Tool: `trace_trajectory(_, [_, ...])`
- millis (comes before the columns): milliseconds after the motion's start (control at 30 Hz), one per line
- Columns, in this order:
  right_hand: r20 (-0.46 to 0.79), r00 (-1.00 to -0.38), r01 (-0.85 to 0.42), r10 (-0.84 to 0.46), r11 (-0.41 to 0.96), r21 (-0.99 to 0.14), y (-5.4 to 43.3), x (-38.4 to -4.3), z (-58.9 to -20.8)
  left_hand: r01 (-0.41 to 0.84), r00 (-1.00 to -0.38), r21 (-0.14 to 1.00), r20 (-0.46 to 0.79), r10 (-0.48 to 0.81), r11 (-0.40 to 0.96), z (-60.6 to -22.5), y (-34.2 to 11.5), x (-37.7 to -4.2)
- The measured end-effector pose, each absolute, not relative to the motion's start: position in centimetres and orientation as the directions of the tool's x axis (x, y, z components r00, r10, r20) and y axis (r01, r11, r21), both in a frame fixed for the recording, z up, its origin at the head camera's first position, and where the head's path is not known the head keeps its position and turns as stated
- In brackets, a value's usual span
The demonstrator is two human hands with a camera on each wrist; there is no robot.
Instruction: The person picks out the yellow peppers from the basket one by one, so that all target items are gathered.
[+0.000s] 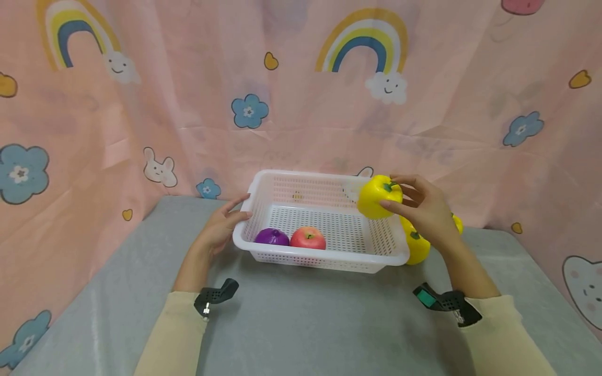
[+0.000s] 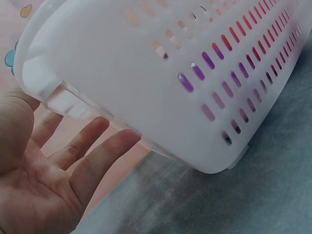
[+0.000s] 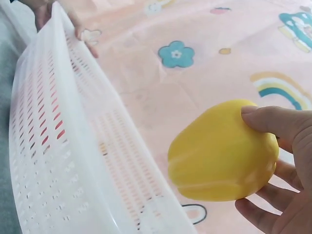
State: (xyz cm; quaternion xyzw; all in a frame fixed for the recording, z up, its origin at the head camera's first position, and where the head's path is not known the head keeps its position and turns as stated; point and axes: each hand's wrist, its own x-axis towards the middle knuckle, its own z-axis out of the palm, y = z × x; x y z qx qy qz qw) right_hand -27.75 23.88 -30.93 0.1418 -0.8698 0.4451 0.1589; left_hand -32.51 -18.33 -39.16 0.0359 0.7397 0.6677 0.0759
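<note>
My right hand (image 1: 425, 206) holds a yellow bell pepper (image 1: 373, 197) with a green stem above the right end of a white plastic basket (image 1: 324, 257). In the right wrist view, thumb and fingers pinch the pepper (image 3: 219, 156) from its side, beside the basket (image 3: 92, 161). My left hand (image 1: 221, 227) grips the basket's left rim; the left wrist view has its fingers (image 2: 105, 156) along the outer end wall. Inside the basket, at the near left, lie a purple onion-like vegetable (image 1: 271, 237) and a red apple (image 1: 308, 238), side by side.
More yellow bell peppers (image 1: 417, 248) lie on the grey table (image 1: 320, 318) just right of the basket, partly hidden by the basket and my right hand. A pink printed curtain (image 1: 301, 146) hangs right behind the table.
</note>
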Motion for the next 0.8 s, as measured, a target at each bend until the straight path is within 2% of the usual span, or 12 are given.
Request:
trace_trajectory(267, [0.435, -0.900, -0.357, -0.020, 0.607, -0.710, 26.1, -25.9, -30.5, -0.064, -0.986, 0.994, -0.077, 0.151, 0.094, -39.2, -18.2, -32.5])
trace_trajectory(600, [0.490, -0.870, -0.369, 0.056, 0.585, -0.722, 30.1, -24.1, -29.6, -0.071, -0.985, 0.993, -0.084, 0.149, 0.096, -39.1, -18.3, -32.4])
trace_trajectory(800, [0.486, -0.865, -0.312, 0.122, 0.629, -0.712, 32.4, -23.1, -29.8, -0.077, -0.985, 0.991, -0.092, 0.146, 0.107, -39.1, -18.3, -32.5])
